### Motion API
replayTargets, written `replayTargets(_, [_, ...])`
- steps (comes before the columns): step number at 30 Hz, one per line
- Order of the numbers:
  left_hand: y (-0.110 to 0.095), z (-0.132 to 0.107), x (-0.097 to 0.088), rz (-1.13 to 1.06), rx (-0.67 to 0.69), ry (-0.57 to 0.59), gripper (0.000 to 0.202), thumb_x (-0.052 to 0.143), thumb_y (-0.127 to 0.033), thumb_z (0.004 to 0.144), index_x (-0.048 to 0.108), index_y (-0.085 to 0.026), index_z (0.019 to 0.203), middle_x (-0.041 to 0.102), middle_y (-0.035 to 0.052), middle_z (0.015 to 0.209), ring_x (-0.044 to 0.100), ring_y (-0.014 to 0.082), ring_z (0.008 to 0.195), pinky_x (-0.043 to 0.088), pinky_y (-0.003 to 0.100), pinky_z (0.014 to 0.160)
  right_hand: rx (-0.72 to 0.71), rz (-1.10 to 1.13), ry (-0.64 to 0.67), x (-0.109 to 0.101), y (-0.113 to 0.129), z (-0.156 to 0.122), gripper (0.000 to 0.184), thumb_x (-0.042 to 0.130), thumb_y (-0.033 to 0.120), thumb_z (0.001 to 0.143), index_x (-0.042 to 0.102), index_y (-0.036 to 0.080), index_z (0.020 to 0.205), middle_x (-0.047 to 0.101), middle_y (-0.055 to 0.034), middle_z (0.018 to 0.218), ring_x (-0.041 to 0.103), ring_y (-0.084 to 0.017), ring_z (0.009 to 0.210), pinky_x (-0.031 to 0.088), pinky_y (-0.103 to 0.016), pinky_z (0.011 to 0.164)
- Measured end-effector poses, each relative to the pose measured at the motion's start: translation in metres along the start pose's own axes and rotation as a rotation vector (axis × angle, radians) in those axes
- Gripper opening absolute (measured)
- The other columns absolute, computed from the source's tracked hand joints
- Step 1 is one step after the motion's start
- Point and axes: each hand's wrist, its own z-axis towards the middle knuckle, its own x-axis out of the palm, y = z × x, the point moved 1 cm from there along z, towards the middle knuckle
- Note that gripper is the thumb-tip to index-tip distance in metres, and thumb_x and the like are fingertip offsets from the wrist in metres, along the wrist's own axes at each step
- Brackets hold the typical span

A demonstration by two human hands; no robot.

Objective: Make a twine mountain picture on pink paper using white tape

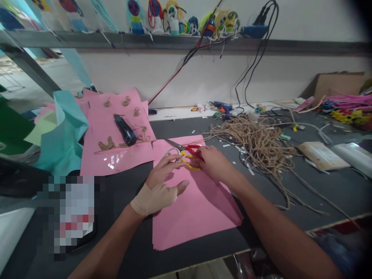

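Over a stack of pink paper sheets (pixel 192 217), my right hand (pixel 213 162) grips scissors (pixel 190 148) by the red handle, blades pointing to the upper left. Just below the red handle is a yellow loop (pixel 193 167); whether it belongs to the same scissors is unclear. My left hand (pixel 162 186), with a beige bandage (pixel 148 199) around the wrist and palm, reaches in from the left. Its fingers are stretched, their tips at the yellow loop, and the thumb is spread apart. A thin silvery loop (pixel 173 150) shows beside these fingers, partly hidden.
A utility knife (pixel 124 129) and small twine pieces lie on pink sheets (pixel 116 162) at left. Tangled twine (pixel 258 143) fills the right side, with paper scraps around. A glue gun (pixel 222 108) sits at the back. Small figures (pixel 173 19) line the rail (pixel 174 42).
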Motion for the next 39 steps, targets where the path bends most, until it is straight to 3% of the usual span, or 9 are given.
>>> replayTargets(3, [-0.004, 0.001, -0.006, -0.116, -0.078, 0.0, 0.034, 0.072, -0.032, 0.083, 0.068, -0.024, 0.116, 0.055, 0.0119, 0.132, 0.062, 0.0236, 0.107, 0.057, 0.031, 0.077, -0.039, -0.185, -0.032, -0.003, 0.007, -0.006, 0.016, 0.063, 0.028, 0.09, 0.064, 0.014, 0.095, 0.066, -0.0189, 0.098, 0.059, -0.031, 0.09, 0.044, -0.04, 0.074])
replayTargets(6, [-0.003, 0.002, -0.011, -0.281, -0.083, -0.062, 0.032, 0.07, -0.03, 0.086, 0.069, -0.026, 0.118, 0.056, 0.0097, 0.131, 0.063, 0.018, 0.096, 0.053, 0.033, 0.086, 0.008, -0.219, -0.084, -0.007, 0.013, -0.008, 0.026, 0.056, 0.036, 0.094, 0.061, 0.011, 0.102, 0.065, -0.0186, 0.103, 0.06, -0.031, 0.096, 0.045, -0.04, 0.079])
replayTargets(12, [0.0, 0.003, -0.017, -0.648, -0.249, -0.19, 0.034, 0.064, -0.04, 0.089, 0.071, -0.022, 0.117, 0.06, 0.0088, 0.123, 0.061, 0.0187, 0.098, 0.05, 0.031, 0.087, 0.128, -0.062, -0.012, -0.014, 0.015, -0.003, 0.03, 0.06, 0.04, 0.089, 0.057, 0.018, 0.11, 0.067, -0.0127, 0.111, 0.065, -0.025, 0.085, 0.041, -0.033, 0.061])
replayTargets(17, [-0.002, 0.003, -0.02, -0.893, -0.342, -0.234, 0.043, 0.064, -0.045, 0.087, 0.069, -0.019, 0.121, 0.067, 0.008, 0.105, 0.058, 0.0187, 0.096, 0.047, 0.029, 0.085, 0.167, 0.109, -0.156, -0.02, -0.005, 0.0, 0.036, 0.061, 0.041, 0.085, 0.058, 0.019, 0.113, 0.069, -0.0117, 0.112, 0.065, -0.027, 0.094, 0.044, -0.032, 0.068])
replayTargets(22, [-0.002, 0.004, -0.021, -0.991, -0.364, -0.188, 0.051, 0.063, -0.048, 0.087, 0.064, -0.017, 0.127, 0.067, 0.0101, 0.114, 0.058, 0.0193, 0.097, 0.046, 0.031, 0.088, 0.22, 0.39, -0.241, -0.028, -0.037, 0.002, 0.035, 0.063, 0.045, 0.083, 0.058, 0.017, 0.103, 0.071, -0.0091, 0.095, 0.064, -0.021, 0.078, 0.045, -0.029, 0.067])
replayTargets(25, [-0.003, 0.005, -0.021, -0.969, -0.38, -0.172, 0.048, 0.059, -0.045, 0.09, 0.062, -0.019, 0.129, 0.068, 0.0103, 0.111, 0.06, 0.0203, 0.096, 0.046, 0.034, 0.087, 0.15, 0.512, -0.163, -0.033, -0.047, 0.0, 0.042, 0.067, 0.046, 0.081, 0.055, 0.017, 0.109, 0.069, -0.0085, 0.098, 0.063, -0.02, 0.079, 0.048, -0.028, 0.068])
replayTargets(31, [-0.003, 0.005, -0.023, -0.994, -0.374, -0.152, 0.052, 0.049, -0.052, 0.093, 0.061, -0.02, 0.131, 0.067, 0.0108, 0.108, 0.061, 0.0252, 0.1, 0.048, 0.038, 0.085, -0.045, 0.608, 0.168, -0.047, -0.048, -0.01, 0.043, 0.068, 0.049, 0.082, 0.056, 0.018, 0.109, 0.065, -0.0045, 0.09, 0.058, -0.016, 0.074, 0.046, -0.025, 0.062])
replayTargets(35, [-0.002, 0.005, -0.023, -1.022, -0.34, -0.151, 0.054, 0.043, -0.057, 0.095, 0.063, -0.022, 0.13, 0.066, 0.0106, 0.105, 0.061, 0.0257, 0.1, 0.049, 0.039, 0.084, -0.107, 0.532, 0.191, -0.048, -0.048, -0.009, 0.036, 0.065, 0.05, 0.085, 0.062, 0.018, 0.102, 0.063, -0.0025, 0.08, 0.054, -0.014, 0.066, 0.043, -0.025, 0.058])
replayTargets(39, [-0.003, 0.005, -0.022, -1.016, -0.322, -0.141, 0.054, 0.045, -0.059, 0.094, 0.064, -0.023, 0.13, 0.066, 0.0103, 0.105, 0.061, 0.025, 0.097, 0.049, 0.038, 0.084, -0.119, 0.532, 0.16, -0.044, -0.047, -0.006, 0.036, 0.065, 0.048, 0.085, 0.064, 0.017, 0.103, 0.066, -0.0036, 0.084, 0.057, -0.015, 0.069, 0.044, -0.026, 0.062])
